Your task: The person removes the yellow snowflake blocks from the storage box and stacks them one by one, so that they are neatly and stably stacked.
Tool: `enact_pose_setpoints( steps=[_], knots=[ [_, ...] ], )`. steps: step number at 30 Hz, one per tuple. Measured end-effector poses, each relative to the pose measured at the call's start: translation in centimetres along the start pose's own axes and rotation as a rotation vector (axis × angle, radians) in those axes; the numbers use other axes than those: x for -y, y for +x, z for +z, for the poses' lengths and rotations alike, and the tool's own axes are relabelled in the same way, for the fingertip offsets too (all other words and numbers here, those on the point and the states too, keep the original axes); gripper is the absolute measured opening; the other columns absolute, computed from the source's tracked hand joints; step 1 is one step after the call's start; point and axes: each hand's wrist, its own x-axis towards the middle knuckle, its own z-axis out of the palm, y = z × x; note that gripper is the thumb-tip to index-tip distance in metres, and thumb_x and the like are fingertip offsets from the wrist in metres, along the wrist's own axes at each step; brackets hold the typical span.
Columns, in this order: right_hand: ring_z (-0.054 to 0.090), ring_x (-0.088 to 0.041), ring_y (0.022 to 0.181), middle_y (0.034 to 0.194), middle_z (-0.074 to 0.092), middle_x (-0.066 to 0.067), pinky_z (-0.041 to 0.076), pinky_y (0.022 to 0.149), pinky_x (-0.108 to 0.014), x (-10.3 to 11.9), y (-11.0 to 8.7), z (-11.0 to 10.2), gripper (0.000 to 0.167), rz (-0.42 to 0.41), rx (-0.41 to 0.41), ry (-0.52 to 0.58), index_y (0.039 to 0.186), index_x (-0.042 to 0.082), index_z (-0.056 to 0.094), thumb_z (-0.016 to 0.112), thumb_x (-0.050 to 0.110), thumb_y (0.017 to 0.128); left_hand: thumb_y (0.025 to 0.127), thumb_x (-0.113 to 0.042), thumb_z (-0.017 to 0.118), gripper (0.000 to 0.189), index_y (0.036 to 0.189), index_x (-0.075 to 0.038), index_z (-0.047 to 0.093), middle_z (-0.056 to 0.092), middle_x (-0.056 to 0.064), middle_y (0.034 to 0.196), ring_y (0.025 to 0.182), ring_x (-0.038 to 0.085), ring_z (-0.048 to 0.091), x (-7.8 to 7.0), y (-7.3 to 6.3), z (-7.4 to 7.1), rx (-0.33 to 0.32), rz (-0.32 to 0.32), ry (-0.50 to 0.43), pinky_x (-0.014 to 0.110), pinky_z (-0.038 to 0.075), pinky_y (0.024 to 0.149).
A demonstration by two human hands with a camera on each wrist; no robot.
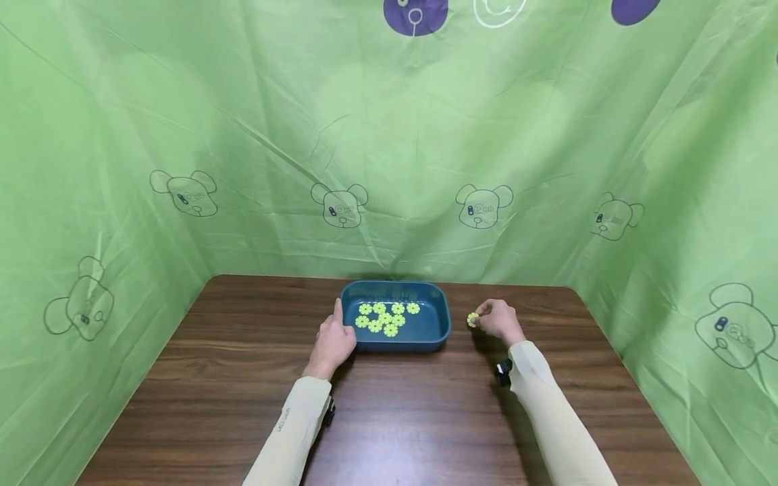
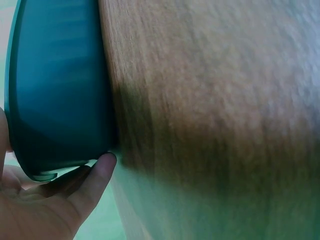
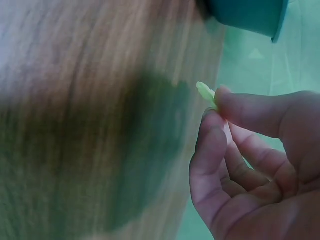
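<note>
Yellow-green flower piece (image 1: 471,320), pinched just by its edge in the right hand (image 1: 500,319), could slip; the left hand (image 1: 333,341) lies spread against the tray (image 1: 430,329).

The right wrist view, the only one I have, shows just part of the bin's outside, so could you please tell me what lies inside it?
Observer: Several yellow-green discs lie in the bin.
Operator: Thank you; is anything touching the bin?
Observer: Yes, the left hand touches its left end.
Operator: And the held disc in the right hand, which I see edge-on: what does its outline look like?
Observer: From the head view, the part outside the fingers looks rounded with a notched edge.
</note>
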Motion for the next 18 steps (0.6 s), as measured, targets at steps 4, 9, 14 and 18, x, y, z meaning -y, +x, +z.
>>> enact_pose_setpoints(
  steps=[4, 9, 14, 18],
  knots=[
    [0.064, -0.014, 0.061, 0.085, 0.074, -0.013, 0.051, 0.055, -0.027, -1.1, 0.0, 0.7, 0.022, 0.027, 0.019, 0.021, 0.1, -0.002, 0.068, 0.077, 0.015, 0.088, 0.095, -0.013, 0.049, 0.076, 0.163, -0.005, 0.015, 0.058, 0.025, 0.135, 0.116, 0.037, 0.062, 0.0, -0.1, -0.1, 0.006, -0.01, -0.004, 0.053, 0.05, 0.096],
    [0.061, -0.013, 0.06, 0.074, 0.069, -0.005, 0.049, 0.056, -0.028, -1.7, 0.0, 1.1, 0.019, 0.049, 0.013, -0.011, 0.094, 0.002, 0.067, 0.077, 0.017, 0.087, 0.095, -0.013, 0.048, 0.076, 0.163, -0.005, 0.015, 0.058, 0.025, 0.135, 0.118, 0.039, 0.061, -0.1, -0.1, -0.1, 0.001, -0.005, -0.006, 0.054, 0.049, 0.098],
    [0.06, -0.021, 0.069, 0.075, 0.066, -0.004, 0.046, 0.064, -0.035, -1.8, -0.3, 1.2, 0.019, 0.036, -0.006, -0.101, 0.087, 0.005, 0.067, 0.076, 0.022, 0.087, 0.094, -0.013, 0.048, 0.076, 0.163, -0.004, 0.016, 0.058, 0.026, 0.136, 0.119, 0.039, 0.061, -0.1, -0.2, -0.1, -0.009, -0.001, -0.003, 0.054, 0.05, 0.098],
    [0.061, -0.029, 0.082, 0.084, 0.069, -0.008, 0.05, 0.074, -0.043, -1.9, -0.5, 1.3, 0.024, 0.019, -0.027, -0.13, 0.091, 0.005, 0.067, 0.076, 0.026, 0.086, 0.094, -0.013, 0.049, 0.076, 0.162, -0.004, 0.017, 0.058, 0.026, 0.136, 0.119, 0.039, 0.061, -0.2, -0.2, -0.1, -0.009, 0.0, -0.002, 0.054, 0.05, 0.098]
  ],
)
